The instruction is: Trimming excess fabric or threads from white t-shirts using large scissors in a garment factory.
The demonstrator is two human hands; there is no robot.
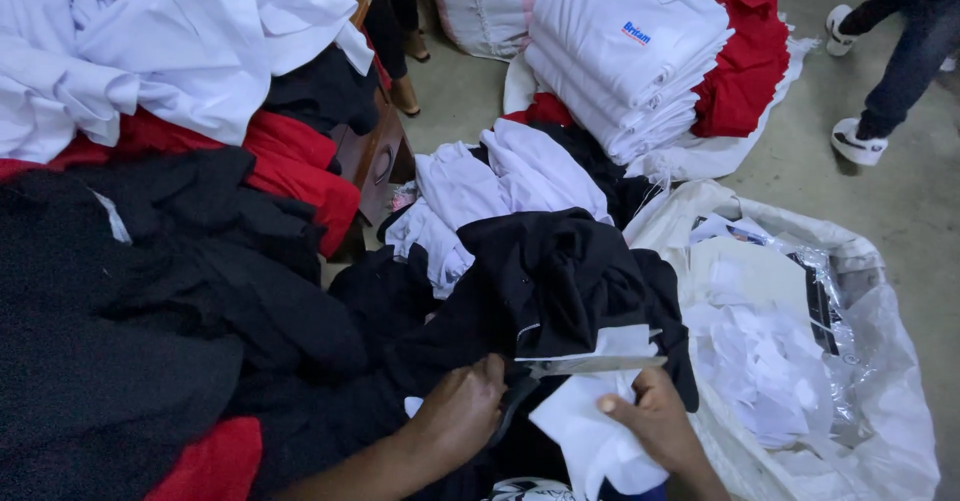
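Scissors (575, 369) lie open across a black garment (560, 281) at the near centre, their handles seemingly gripped in the left hand (458, 413), though the fingers are hidden. The right hand (655, 423) pinches a white fabric piece (590, 441) beneath the blades. To the right, a clear bag (880, 401) holds white scraps (765, 361).

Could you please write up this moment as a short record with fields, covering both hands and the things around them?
left hand: left hand grips the handles of the scissors, blades slightly apart
right hand: right hand pinches a white fabric piece just under the blades
garment: black garment lies bunched above the hands
right side: open white sack holding white scraps
behind: folded white shirts stacked on red cloth
left side: loose white, red and black clothes heaped
other person: feet in white shoes on the floor
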